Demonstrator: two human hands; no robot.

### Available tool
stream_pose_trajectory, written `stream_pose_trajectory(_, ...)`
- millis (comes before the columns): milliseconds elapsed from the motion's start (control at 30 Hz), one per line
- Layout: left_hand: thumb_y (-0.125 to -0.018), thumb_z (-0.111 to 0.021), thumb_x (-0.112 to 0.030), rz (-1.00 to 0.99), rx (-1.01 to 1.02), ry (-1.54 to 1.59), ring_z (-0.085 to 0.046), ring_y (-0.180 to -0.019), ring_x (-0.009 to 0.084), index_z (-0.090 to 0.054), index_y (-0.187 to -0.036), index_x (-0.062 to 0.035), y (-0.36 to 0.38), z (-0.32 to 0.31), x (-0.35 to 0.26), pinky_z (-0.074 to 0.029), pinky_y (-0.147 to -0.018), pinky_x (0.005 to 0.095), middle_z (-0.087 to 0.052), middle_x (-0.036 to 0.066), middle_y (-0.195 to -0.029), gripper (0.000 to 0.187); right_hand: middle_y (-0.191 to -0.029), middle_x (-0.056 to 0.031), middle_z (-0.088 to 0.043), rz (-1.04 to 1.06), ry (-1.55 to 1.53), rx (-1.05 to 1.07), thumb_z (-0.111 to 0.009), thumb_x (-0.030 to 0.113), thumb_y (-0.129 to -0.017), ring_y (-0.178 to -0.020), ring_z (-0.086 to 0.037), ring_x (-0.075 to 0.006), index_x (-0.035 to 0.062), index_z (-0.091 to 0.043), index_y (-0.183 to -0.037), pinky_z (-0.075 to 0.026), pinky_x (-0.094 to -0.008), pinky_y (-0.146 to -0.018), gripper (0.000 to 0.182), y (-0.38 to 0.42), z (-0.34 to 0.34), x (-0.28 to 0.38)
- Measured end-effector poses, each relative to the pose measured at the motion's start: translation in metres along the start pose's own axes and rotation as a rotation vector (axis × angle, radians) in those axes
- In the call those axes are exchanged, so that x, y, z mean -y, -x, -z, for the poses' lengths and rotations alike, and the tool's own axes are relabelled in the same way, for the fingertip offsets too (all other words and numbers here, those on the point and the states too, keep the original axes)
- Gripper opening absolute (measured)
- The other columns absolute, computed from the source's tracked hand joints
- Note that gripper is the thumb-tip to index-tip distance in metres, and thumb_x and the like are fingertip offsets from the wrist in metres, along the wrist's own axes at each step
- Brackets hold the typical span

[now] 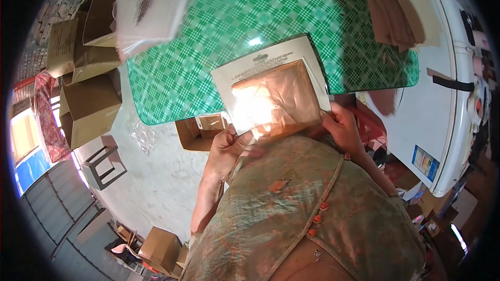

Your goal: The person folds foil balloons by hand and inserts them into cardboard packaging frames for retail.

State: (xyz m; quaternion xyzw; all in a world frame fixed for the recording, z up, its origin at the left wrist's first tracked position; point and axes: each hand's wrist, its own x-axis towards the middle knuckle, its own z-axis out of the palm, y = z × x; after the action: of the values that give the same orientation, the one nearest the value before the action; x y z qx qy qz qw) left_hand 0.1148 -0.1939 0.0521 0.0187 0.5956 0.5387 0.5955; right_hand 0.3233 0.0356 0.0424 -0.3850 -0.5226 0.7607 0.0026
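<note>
Holding a glossy carded packet (284, 96) at the table's near edge
Bag stack (151, 13) at the far left and paper stack (398, 13) at the far right flank green plaid table covering (250, 10) showing between; an open carton (188, 136) sits below the near edge. Left hand (227, 145) and right hand (342, 126) pinch the packet's lower corners, fingers closed, its top overlapping the covering.
</note>
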Motion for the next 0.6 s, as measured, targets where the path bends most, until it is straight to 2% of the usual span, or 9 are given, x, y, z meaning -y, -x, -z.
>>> stream_pose_trajectory(67,-0.104,-0.067,-0.018,-0.018,-0.012,0.065,-0.077,-0.080,0.0280,-0.059,-0.116,0.0027,-0.001,0.001,0.004,-0.065,-0.071,0.0373,-0.074,0.012,-0.092,0.025,-0.103,-0.0124,-0.073,0.025,0.041,0.000,-0.051,0.014,-0.110,-0.080,-0.075,-0.0179,-0.0048,-0.061,-0.124,-0.062,-0.0316,-0.073,0.026,-0.003,0.004,-0.010)
stream_pose_trajectory(167,-0.104,-0.066,-0.017,-0.058,-0.004,0.099,-0.077,-0.077,0.0270,-0.060,-0.114,0.0017,-0.004,0.002,0.010,-0.064,-0.066,0.0365,-0.073,0.011,-0.088,0.022,-0.100,-0.0094,-0.073,-0.089,-0.027,-0.030,-0.054,0.017,-0.109,-0.077,-0.073,-0.0149,-0.0035,-0.064,-0.122,-0.060,-0.0298,-0.070,0.026,0.000,0.002,-0.005)
stream_pose_trajectory(267,-0.104,-0.067,-0.017,-0.034,-0.023,0.019,-0.076,-0.073,0.0261,-0.061,-0.114,0.0015,-0.006,0.014,0.018,-0.062,-0.064,0.0353,-0.072,0.011,-0.088,0.022,-0.096,-0.0031,-0.069,-0.003,0.238,-0.034,-0.057,0.017,-0.108,-0.079,-0.066,-0.0083,-0.0022,-0.064,-0.119,-0.054,-0.0254,-0.070,0.023,0.002,0.003,0.011)
stream_pose_trajectory(367,-0.108,-0.061,-0.016,0.005,0.076,-0.024,-0.076,-0.081,0.0161,-0.061,-0.127,0.0007,0.000,0.015,0.006,-0.058,-0.068,0.0274,-0.072,0.003,-0.097,0.025,-0.091,0.0030,-0.062,0.197,0.363,-0.090,-0.058,0.015,-0.107,-0.080,-0.056,-0.0027,-0.0012,-0.063,-0.116,-0.046,-0.0219,-0.070,0.019,-0.003,0.015,0.011)
stream_pose_trajectory(467,-0.107,-0.063,-0.016,0.038,0.100,-0.100,-0.075,-0.080,0.0149,-0.062,-0.129,-0.0007,0.000,0.016,0.006,-0.054,-0.065,0.0253,-0.071,0.001,-0.096,0.027,-0.087,0.0053,-0.056,0.168,0.043,-0.111,-0.060,0.014,-0.105,-0.080,-0.046,-0.0006,-0.0001,-0.062,-0.113,-0.040,-0.0208,-0.069,0.017,-0.013,0.011,0.034)
stream_pose_trajectory(600,-0.105,-0.067,-0.019,0.052,0.100,-0.123,-0.069,-0.077,0.0107,-0.065,-0.128,-0.0011,-0.004,0.021,0.013,-0.051,-0.066,0.0237,-0.069,-0.001,-0.096,0.029,-0.078,0.0029,-0.053,0.344,0.338,-0.146,-0.066,0.016,-0.101,-0.072,-0.046,-0.0018,0.0012,-0.063,-0.116,-0.038,-0.0225,-0.063,0.021,-0.040,0.018,0.055)
